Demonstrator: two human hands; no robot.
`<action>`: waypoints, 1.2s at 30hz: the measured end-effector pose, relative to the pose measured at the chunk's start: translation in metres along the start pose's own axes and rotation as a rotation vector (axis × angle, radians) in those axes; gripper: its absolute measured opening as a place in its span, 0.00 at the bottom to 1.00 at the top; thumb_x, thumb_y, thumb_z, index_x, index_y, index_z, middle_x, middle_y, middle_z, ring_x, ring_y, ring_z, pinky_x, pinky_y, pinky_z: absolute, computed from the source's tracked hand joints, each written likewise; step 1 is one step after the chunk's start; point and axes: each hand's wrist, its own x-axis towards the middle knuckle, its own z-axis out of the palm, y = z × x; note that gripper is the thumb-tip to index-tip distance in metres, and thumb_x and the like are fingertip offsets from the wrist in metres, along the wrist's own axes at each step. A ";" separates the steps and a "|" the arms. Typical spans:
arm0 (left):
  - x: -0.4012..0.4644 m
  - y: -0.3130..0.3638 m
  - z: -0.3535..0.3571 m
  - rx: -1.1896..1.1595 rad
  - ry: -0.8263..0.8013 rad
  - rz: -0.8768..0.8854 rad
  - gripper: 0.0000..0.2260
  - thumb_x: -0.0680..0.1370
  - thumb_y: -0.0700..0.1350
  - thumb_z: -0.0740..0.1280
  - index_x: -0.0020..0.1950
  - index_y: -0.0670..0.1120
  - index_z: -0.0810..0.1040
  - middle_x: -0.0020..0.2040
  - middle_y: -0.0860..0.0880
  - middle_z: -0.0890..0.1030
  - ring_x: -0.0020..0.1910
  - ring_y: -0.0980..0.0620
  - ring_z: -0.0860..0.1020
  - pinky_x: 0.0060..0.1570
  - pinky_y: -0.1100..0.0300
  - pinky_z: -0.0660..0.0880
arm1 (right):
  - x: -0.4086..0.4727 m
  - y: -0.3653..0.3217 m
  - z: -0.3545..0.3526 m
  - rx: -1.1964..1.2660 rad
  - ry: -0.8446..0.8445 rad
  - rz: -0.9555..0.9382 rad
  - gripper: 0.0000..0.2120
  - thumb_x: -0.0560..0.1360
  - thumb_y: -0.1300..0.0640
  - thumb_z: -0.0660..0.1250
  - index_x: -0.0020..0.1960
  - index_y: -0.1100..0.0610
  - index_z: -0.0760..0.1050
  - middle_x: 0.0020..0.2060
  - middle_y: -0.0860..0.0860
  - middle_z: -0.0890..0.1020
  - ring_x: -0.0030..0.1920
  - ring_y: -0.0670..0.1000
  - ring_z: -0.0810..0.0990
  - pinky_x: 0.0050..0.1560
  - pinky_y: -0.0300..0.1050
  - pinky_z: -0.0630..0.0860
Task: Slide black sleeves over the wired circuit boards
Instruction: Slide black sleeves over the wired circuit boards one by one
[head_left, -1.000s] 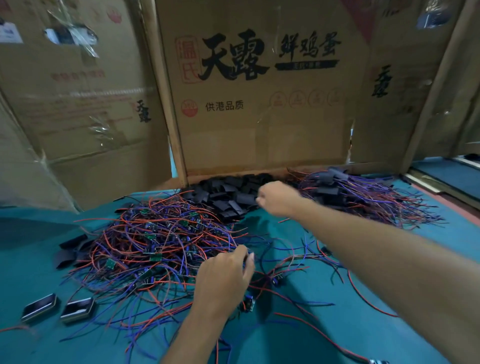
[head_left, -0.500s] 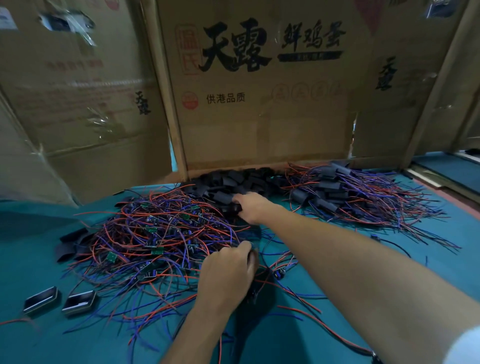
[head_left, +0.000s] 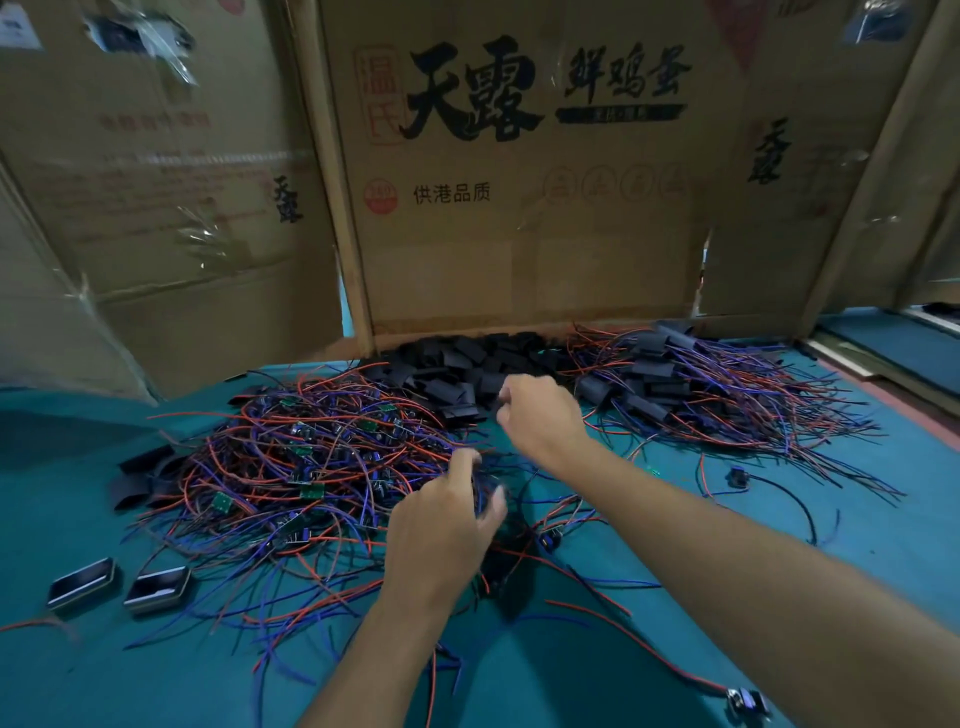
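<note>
A tangled pile of red and blue wires with small green circuit boards (head_left: 306, 467) lies left of centre on the teal table (head_left: 857, 525). My left hand (head_left: 447, 525) is closed on wires at this pile's right edge. Behind it, against the cardboard, lies a heap of loose black sleeves (head_left: 462, 374). My right hand (head_left: 543, 415) hovers just in front of that heap with its fingers pinched; a dark bit that looks like a black sleeve shows at the fingertips. At the back right is a pile of sleeved boards with wires (head_left: 696, 395).
Cardboard walls (head_left: 519, 234) close off the back and sides. Two small metal-rimmed trays (head_left: 83, 582) (head_left: 156, 587) sit at the front left. A few black sleeves (head_left: 140, 478) lie at the left. Loose wired parts lie at the right (head_left: 737, 475) and at the front right (head_left: 748, 701).
My right hand swept from the right pile to the sleeve heap and has now pulled back a little, pinched. My left hand stayed closed on the wires at the pile's edge.
</note>
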 end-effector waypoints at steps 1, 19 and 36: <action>0.000 0.001 -0.001 -0.048 -0.006 -0.012 0.24 0.77 0.56 0.68 0.71 0.49 0.69 0.43 0.52 0.82 0.36 0.48 0.80 0.29 0.56 0.67 | -0.019 -0.004 0.000 0.083 0.002 -0.009 0.09 0.73 0.56 0.63 0.52 0.52 0.79 0.47 0.56 0.84 0.50 0.61 0.81 0.46 0.49 0.76; -0.012 0.026 -0.015 -0.520 -0.055 0.386 0.15 0.74 0.45 0.68 0.60 0.49 0.75 0.50 0.58 0.76 0.47 0.59 0.75 0.48 0.60 0.74 | -0.120 0.034 -0.019 1.765 -0.703 0.356 0.18 0.72 0.58 0.69 0.60 0.58 0.68 0.43 0.58 0.67 0.37 0.52 0.71 0.43 0.46 0.79; 0.009 -0.079 -0.067 0.157 -0.516 -0.226 0.09 0.77 0.46 0.72 0.47 0.53 0.71 0.43 0.54 0.70 0.40 0.51 0.72 0.44 0.53 0.71 | -0.110 0.046 -0.027 1.761 -0.416 0.402 0.22 0.69 0.53 0.72 0.59 0.58 0.71 0.49 0.55 0.84 0.40 0.49 0.84 0.34 0.40 0.79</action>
